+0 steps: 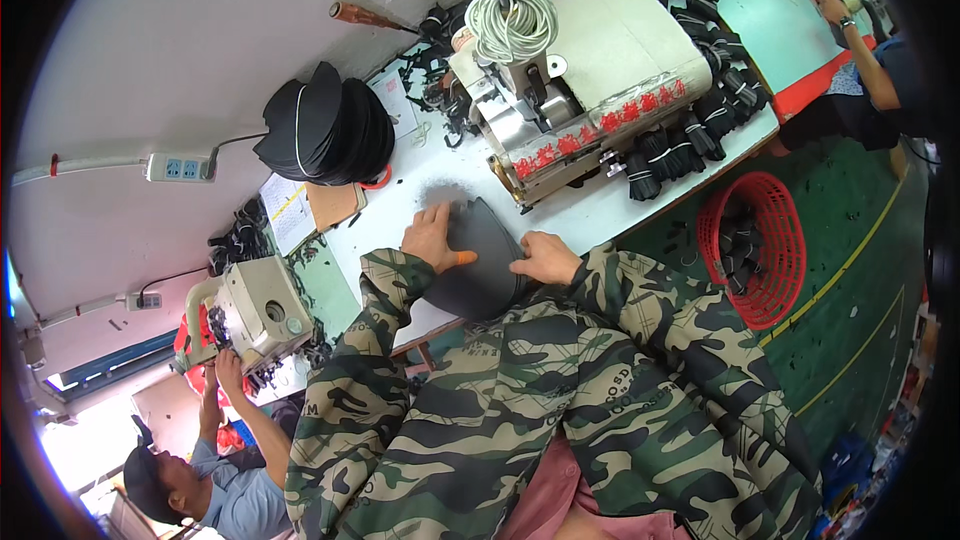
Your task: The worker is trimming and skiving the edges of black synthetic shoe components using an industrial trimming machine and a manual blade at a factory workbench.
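Note:
A stack of dark grey, curved flat pieces (482, 258) lies at the table's near edge, close against my body. My left hand (430, 240) holds its left side, thumb over the top and the other fingers along the edge. Orange covering wraps that thumb. From the right, my right hand (547, 258) grips the opposite edge with curled fingers, its thumb on the top piece. The undersides of both hands are hidden.
A cream sewing machine (610, 60) stands beyond my right hand, with black bundles (665, 162) alongside. A tied stack of black pieces (330, 130) sits back left. On the green floor stands a red basket (752, 250). Other people work at left and far right.

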Tool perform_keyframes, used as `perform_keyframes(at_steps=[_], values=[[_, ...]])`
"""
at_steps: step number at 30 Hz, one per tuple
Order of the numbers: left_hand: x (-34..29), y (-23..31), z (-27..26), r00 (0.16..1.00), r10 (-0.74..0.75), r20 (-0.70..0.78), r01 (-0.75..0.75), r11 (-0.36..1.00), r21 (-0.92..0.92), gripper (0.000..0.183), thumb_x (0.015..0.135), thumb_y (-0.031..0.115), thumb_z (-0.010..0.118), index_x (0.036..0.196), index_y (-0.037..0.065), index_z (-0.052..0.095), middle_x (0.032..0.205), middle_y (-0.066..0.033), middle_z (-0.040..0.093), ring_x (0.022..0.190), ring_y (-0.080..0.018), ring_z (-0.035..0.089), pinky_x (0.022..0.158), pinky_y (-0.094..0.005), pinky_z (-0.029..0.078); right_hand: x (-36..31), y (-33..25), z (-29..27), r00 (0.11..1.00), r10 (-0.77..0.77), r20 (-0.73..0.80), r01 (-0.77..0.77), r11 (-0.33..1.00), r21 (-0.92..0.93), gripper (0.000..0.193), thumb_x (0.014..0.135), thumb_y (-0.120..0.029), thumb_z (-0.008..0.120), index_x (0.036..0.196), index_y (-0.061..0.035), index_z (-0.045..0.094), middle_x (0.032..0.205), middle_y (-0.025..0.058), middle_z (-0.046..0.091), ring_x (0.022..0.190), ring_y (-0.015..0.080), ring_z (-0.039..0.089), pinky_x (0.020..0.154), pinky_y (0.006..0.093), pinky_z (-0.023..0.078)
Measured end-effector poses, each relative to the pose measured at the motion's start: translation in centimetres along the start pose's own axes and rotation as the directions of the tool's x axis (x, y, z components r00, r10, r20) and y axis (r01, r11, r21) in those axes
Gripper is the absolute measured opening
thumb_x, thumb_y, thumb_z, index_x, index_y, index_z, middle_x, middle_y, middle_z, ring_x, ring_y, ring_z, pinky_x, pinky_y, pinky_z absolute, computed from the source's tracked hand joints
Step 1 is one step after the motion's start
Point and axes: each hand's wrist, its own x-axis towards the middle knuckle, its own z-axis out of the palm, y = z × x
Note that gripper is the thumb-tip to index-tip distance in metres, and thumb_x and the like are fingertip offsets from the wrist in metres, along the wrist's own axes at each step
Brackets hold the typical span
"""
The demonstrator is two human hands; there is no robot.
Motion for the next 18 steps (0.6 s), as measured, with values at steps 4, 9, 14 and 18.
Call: perform_keyframes(at_steps=[4, 9, 14, 18], values=[[-0.7, -0.3, 0.6, 0.987, -0.015, 0.158, 0.028, 0.996, -0.083, 0.085, 0.063, 0.052, 0.081, 0.130, 0.007, 0.055, 0.126, -0.0167, 0.051, 0.115, -0.0382, 0.049, 0.095, -0.0468, 0.046, -1.1, 0.4, 1.4, 0.981, -0.169, 0.095, 0.185, 0.962, -0.200, 0.043, 0.075, -0.039, 0.071, 0.086, 0.0030, 0.067, 0.085, 0.0229, 0.066, 0.087, 0.0403, 0.064, 0.078, 0.0450, 0.051], [-1.2, -0.1, -0.1, 0.985, -0.047, 0.166, 0.049, 0.999, -0.012, 0.080, 0.065, 0.052, 0.081, 0.127, 0.009, 0.057, 0.125, -0.0193, 0.052, 0.116, -0.0393, 0.049, 0.097, -0.0458, 0.045, -0.8, -1.6, -0.3, 0.969, -0.108, 0.221, 0.177, 0.932, -0.317, 0.042, 0.076, -0.042, 0.069, 0.087, -0.0019, 0.070, 0.086, 0.0192, 0.068, 0.086, 0.0377, 0.066, 0.078, 0.0450, 0.052], [-5.1, -2.6, 0.8, 0.901, -0.333, -0.278, 0.211, 0.896, -0.390, 0.084, 0.074, 0.039, 0.080, 0.135, -0.004, 0.042, 0.130, -0.0241, 0.052, 0.117, -0.0420, 0.053, 0.099, -0.0438, 0.045, 0.2, -0.8, -0.4, 0.988, -0.027, 0.149, 0.069, 0.957, -0.283, 0.043, 0.076, -0.044, 0.068, 0.086, -0.0019, 0.071, 0.090, 0.0193, 0.070, 0.086, 0.0373, 0.066, 0.078, 0.0449, 0.052], [-9.0, -2.3, 3.2, 0.693, -0.672, 0.261, 0.613, 0.359, -0.704, 0.102, 0.065, 0.044, 0.086, 0.137, -0.008, 0.035, 0.122, -0.0340, 0.050, 0.114, -0.0401, 0.055, 0.092, -0.0435, 0.049, 0.3, -1.5, -0.1, 0.989, -0.075, 0.127, 0.108, 0.957, -0.270, 0.049, 0.075, -0.046, 0.069, 0.090, 0.0009, 0.068, 0.092, 0.0210, 0.067, 0.089, 0.0383, 0.065, 0.078, 0.0462, 0.052]])
